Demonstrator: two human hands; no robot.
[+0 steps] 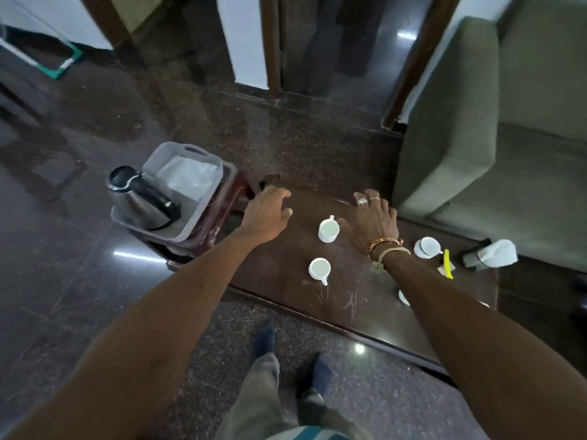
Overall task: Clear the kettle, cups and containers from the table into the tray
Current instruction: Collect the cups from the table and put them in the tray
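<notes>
Closest on dark wooden table (286, 290): white cup (319, 268), upright, handle toward near edge. Further in: second white cup (328, 230), upright, just beside thumb of right hand (374, 223); fingers spread, gripping nothing. Off to the right: third cup (428, 244) on saucer (418, 253), then white container (497, 254) lying on its side. Left hand (268, 214) over table's left end, fingers loosely bent, empty. Past that end: grey tray (190, 230) on a stool (222, 214), steel kettle (139, 201) standing inside.
</notes>
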